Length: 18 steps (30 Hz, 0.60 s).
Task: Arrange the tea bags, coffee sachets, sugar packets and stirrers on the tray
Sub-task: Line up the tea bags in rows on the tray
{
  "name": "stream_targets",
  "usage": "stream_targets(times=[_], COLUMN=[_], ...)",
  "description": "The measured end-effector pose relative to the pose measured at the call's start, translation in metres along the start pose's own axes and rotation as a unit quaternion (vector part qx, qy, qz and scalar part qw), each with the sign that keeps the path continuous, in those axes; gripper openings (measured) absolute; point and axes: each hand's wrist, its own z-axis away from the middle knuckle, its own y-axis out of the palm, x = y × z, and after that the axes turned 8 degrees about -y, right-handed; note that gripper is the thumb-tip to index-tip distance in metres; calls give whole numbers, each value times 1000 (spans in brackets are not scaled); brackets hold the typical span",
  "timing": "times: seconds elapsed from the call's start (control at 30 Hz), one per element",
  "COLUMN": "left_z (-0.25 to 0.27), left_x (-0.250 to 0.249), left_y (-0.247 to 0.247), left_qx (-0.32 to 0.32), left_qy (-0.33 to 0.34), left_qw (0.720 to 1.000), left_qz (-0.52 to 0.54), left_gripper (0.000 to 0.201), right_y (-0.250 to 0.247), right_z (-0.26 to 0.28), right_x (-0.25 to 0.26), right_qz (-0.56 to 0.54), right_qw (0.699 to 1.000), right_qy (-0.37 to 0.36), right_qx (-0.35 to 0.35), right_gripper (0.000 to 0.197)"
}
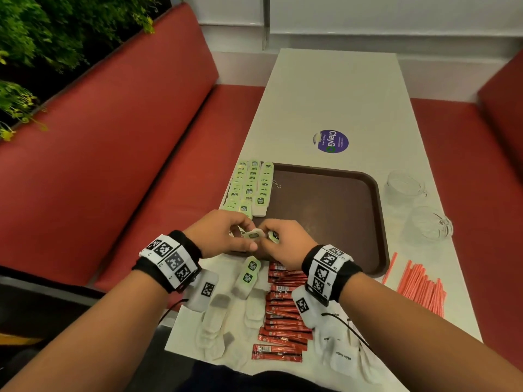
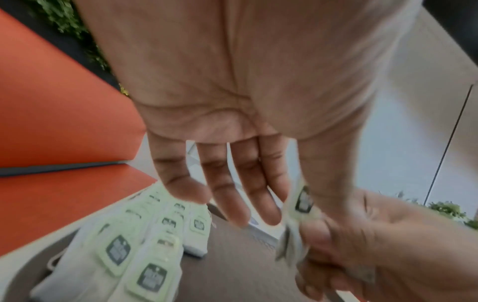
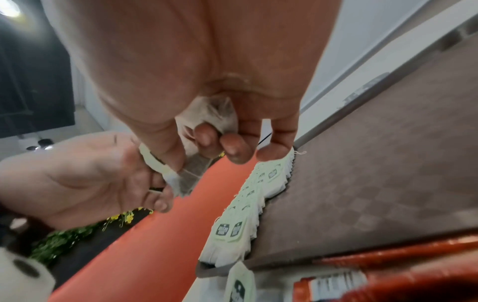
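My left hand point(image 1: 240, 230) and right hand point(image 1: 268, 233) meet above the near left corner of the brown tray point(image 1: 325, 199). Between them is a tea bag point(image 1: 253, 234) with a green tag; my left hand point(image 2: 292, 210) pinches its tag point(image 2: 303, 199) between thumb and forefinger. My right hand point(image 3: 191, 151) grips a small bunch of tea bags point(image 3: 214, 114) in curled fingers. Rows of tea bags point(image 1: 252, 185) lie along the tray's left side. On the table near me lie loose tea bags point(image 1: 250, 274), red coffee sachets point(image 1: 283, 306), white sugar packets point(image 1: 339, 357) and orange stirrers point(image 1: 421, 287).
Two clear glass cups point(image 1: 404, 188) point(image 1: 430, 224) stand right of the tray. A round purple sticker point(image 1: 331, 141) is on the table beyond it. Red bench seats point(image 1: 113, 165) flank the narrow table, with plants behind the left one.
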Motion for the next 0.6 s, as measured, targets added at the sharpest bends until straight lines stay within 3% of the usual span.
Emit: stream_targets(times=[0.1,0.23,0.37,0.43,0.6], left_z=[-17,-51,-88,-103,-128], left_x=[5,9,14,15,14], left_y=[8,5,5,7,10], left_qx=[-61,-126,-54,-18,-57], left_qy=[24,-7,-60,-77,-129], left_qw=[998,992,979,973,967], left_qz=[-21,-32,-185,-219,-213], left_gripper=[5,13,20,24,30], right_y=[-3,-12,-19,-20,-21], right_z=[-3,-5,-2,0,5], right_x=[-6,-13,-16,-19,-28], right_qz=[-15,-6,-59,-81,-77], right_qw=[1000,997,992,991,991], right_qy=[12,74,111,108,110], right_qx=[-10,-4,14,17,7], right_gripper=[6,17,16,32,52])
